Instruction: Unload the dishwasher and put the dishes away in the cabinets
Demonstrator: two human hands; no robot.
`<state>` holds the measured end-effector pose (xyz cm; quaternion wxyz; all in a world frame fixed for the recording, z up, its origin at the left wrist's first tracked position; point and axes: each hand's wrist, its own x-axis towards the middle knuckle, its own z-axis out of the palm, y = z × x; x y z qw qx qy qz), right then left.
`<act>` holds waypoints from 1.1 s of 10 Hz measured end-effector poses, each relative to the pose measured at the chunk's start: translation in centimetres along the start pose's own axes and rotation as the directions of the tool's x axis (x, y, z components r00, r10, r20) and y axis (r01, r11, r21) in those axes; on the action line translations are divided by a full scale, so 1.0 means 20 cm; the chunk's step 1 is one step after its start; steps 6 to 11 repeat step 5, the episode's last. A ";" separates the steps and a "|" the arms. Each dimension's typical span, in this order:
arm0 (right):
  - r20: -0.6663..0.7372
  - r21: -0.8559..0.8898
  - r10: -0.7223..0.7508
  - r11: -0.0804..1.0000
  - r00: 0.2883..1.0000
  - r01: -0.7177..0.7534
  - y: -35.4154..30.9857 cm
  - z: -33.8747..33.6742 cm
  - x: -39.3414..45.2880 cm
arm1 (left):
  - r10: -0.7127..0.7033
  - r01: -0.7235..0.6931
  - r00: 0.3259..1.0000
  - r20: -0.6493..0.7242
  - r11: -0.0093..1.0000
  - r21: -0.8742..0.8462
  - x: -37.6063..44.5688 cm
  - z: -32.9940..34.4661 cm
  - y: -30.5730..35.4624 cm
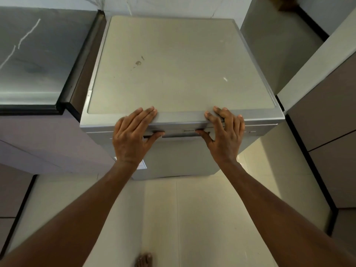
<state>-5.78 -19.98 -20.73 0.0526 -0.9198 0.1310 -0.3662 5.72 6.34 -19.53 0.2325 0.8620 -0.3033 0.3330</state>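
A silver freestanding dishwasher stands right in front of me, seen from above, its door closed. No dishes show. My left hand lies on the front top edge, fingers flat on the top and thumb hooked into the recessed door handle. My right hand mirrors it a little to the right, fingers over the top edge and thumb in the same handle recess. Both hands grip the top of the door.
A dark marble counter with a black rim adjoins the dishwasher on the left, mauve cabinet fronts below it. Tall cabinets stand on the right. Pale floor tiles lie below, with my bare foot at the bottom edge.
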 end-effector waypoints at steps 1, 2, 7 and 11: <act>0.063 -0.006 0.020 1.000 0.998 -0.020 -0.04 -0.04 0.01 | -0.017 0.018 0.999 0.052 1.000 -0.024 0.02 -0.04 0.02; 0.120 -0.025 0.068 0.998 0.990 -0.065 -0.09 -0.11 0.03 | -0.063 0.071 0.992 0.108 0.995 -0.077 0.04 -0.10 0.05; 0.512 -0.172 0.074 0.985 0.856 0.018 -0.20 -0.50 0.31 | 0.128 -0.029 0.794 0.594 0.985 -0.173 0.40 -0.42 -0.04; 0.512 -0.172 0.074 0.985 0.856 0.018 -0.20 -0.50 0.31 | 0.128 -0.029 0.794 0.594 0.985 -0.173 0.40 -0.42 -0.04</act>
